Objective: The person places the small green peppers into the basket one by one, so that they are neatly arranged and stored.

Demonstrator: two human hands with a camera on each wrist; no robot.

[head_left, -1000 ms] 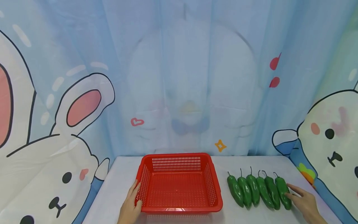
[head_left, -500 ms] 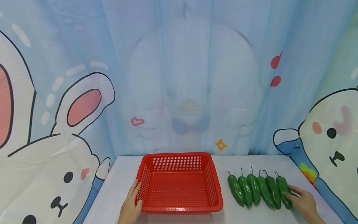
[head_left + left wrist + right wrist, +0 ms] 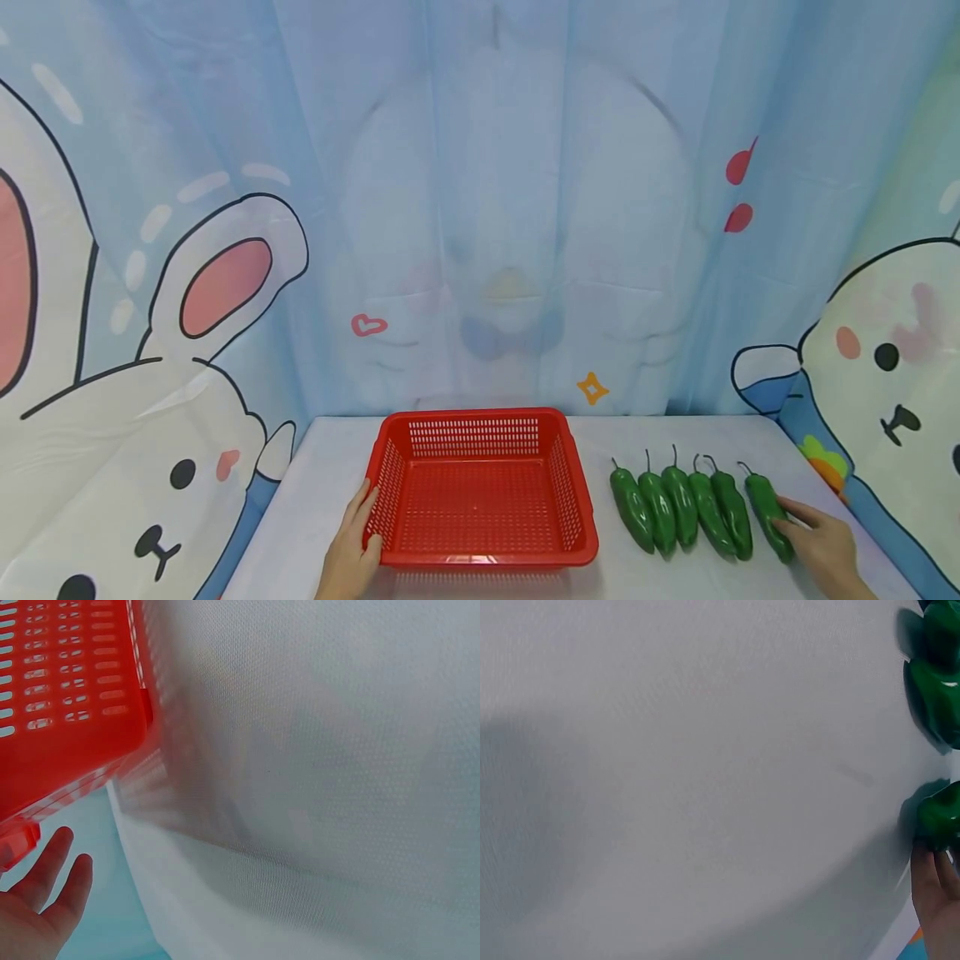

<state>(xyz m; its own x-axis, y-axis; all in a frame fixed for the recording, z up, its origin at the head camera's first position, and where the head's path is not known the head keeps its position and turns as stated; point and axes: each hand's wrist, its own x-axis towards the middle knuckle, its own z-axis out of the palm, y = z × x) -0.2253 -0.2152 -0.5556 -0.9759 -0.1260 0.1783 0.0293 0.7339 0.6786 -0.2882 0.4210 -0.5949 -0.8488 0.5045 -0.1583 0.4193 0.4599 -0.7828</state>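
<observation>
A red plastic basket (image 3: pixel 474 508) with perforated walls stands on the table, nothing inside it. My left hand (image 3: pixel 351 546) rests against its left side near the front corner; the left wrist view shows fingers (image 3: pixel 71 896) spread, fairly straight, beside the basket (image 3: pixel 67 750). To the right, several green peppers (image 3: pixel 681 504) with thin stems lie side by side in a row. My right hand (image 3: pixel 823 546) pinches the rightmost green pepper (image 3: pixel 767 510) between thumb and fingers at its right side, a gap separating it from the row. In the right wrist view that pepper (image 3: pixel 939 817) is partly cut off.
A white cloth covers the table (image 3: pixel 337 454). Behind it hangs a light blue curtain (image 3: pixel 495 208) with cartoon animals, reaching round to both sides. The basket's right wall stands a short way left of the pepper row.
The rightmost pepper has shifted slightly right, away from the row, along with my right hand. My left hand and the basket stay put.
</observation>
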